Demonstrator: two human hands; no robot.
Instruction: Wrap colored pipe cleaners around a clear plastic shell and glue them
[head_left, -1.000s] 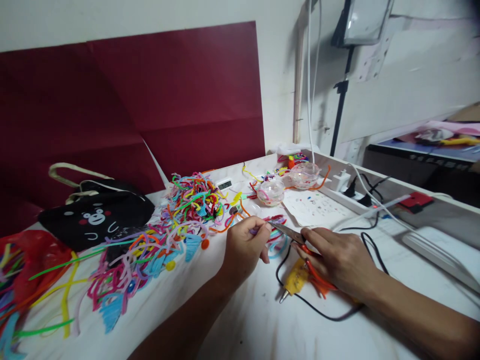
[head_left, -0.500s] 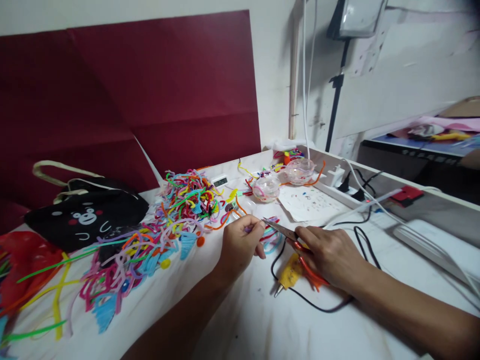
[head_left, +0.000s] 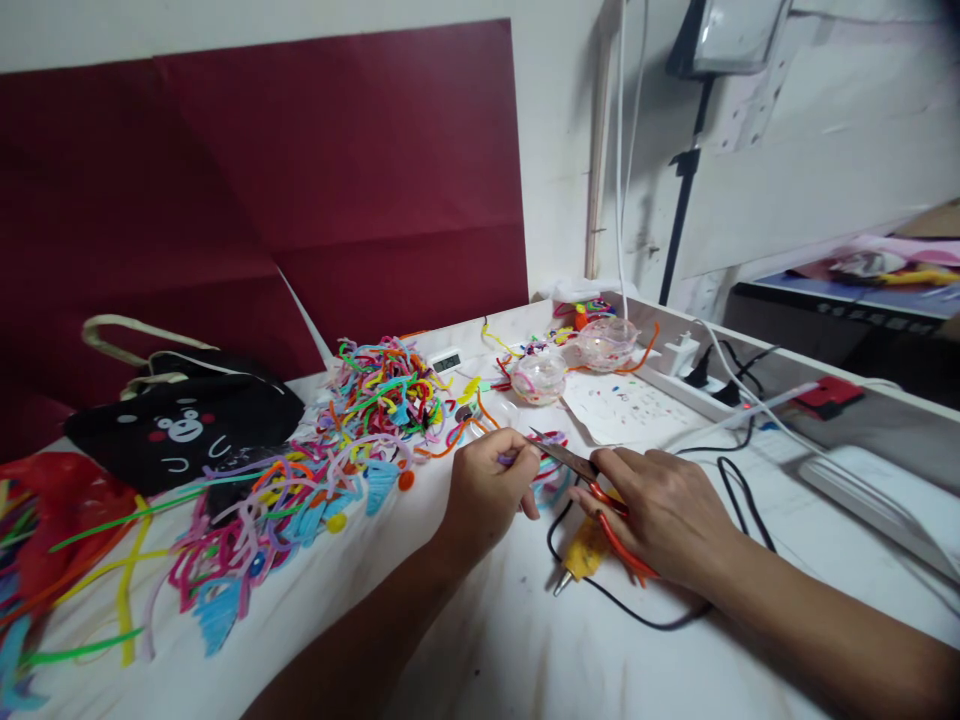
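Observation:
My left hand (head_left: 491,475) is closed in a pinch on a small purple piece of pipe cleaner (head_left: 507,460), most of it hidden by the fingers. Around the orange handles of a pair of scissors (head_left: 564,458) wraps my right hand (head_left: 667,515). The blades point left, their tips close to my left fingertips; whether they touch the piece I cannot tell. Under the right hand lies a yellow glue gun (head_left: 585,552) with a metal nozzle. Pink and light blue pieces (head_left: 553,478) lie partly hidden behind the blades.
Left of my hands spreads a heap of colourful pipe cleaners (head_left: 386,385). Beyond are a black bag (head_left: 187,420), a small digital display (head_left: 446,362), clear bowls (head_left: 538,378) and a paper sheet (head_left: 630,410). A power strip (head_left: 701,385) and a black cable (head_left: 739,490) are on the right.
The whole view has shifted slightly, so things appear a little further right. The scissors' handles look somewhat further apart. Both hands keep nearly the same places.

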